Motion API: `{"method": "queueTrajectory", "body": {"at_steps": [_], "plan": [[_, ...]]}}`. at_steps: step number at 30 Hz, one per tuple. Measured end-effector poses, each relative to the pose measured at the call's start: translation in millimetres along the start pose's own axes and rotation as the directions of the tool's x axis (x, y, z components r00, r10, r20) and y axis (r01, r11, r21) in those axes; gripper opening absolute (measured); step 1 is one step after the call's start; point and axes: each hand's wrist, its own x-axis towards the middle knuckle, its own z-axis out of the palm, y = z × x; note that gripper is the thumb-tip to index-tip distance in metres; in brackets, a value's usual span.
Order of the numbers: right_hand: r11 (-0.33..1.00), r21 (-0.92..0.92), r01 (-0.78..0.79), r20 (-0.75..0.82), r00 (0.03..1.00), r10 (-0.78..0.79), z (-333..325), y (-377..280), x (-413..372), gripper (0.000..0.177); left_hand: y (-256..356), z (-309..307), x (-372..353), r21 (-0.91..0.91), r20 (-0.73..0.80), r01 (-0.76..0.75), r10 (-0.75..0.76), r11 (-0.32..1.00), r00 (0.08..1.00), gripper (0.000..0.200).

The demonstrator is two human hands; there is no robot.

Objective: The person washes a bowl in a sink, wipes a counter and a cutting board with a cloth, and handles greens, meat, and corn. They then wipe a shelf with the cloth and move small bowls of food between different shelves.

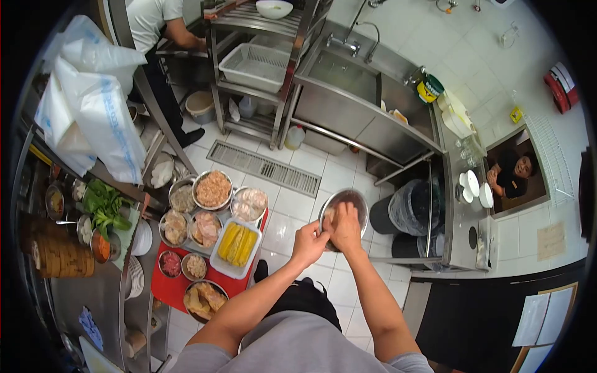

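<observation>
A round metal bowl (362,206) is held out in front of me, above the tiled floor. My left hand (310,243) is closed on the bowl's near left rim, thumb toward the inside. Over the bowl's opening lies my right hand (344,227), its fingertips down inside. I cannot make out whether those fingers hold anything, and the hand hides most of the bowl's contents. To the left, a bowl of minced meat (212,189), a bowl of pale raw meat (249,204) and a white tub of yellow strips (236,244) stand close together.
A red board (168,289) bears several of the bowls. Leafy greens (104,205) and bamboo steamers (62,257) occupy the left counter. A steel sink (345,71) stands ahead, lined bins (410,208) at right. One person works at far left; another person (515,174) is at the hatch.
</observation>
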Motion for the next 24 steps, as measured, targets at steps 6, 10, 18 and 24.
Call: {"method": "queueTrajectory", "body": {"at_steps": [6, 10, 18, 24], "plan": [[0.921, -0.012, 0.389, 0.157, 0.911, -0.382, 0, 19, 7, 0.045, -79, -19, 33, 0.02, -0.118, 0.022, -0.019, 1.0, 0.993, 0.024], [0.985, -0.049, 0.167, 0.164, 0.974, -0.157, 19, 39, 8, 0.047, -55, -8, 22, -0.117, -0.124, 0.148, -0.163, 0.982, 0.979, 0.011], [0.996, -0.004, 0.094, 0.23, 0.969, -0.09, 43, 70, -36, 0.046, -103, 33, 26, -0.09, -0.069, 0.132, -0.138, 0.987, 0.988, 0.006], [0.992, -0.002, 0.129, 0.373, 0.92, -0.119, 10, 121, -50, 0.049, -98, 79, 25, -0.157, -0.088, 0.182, -0.197, 0.971, 0.976, 0.008]]}}
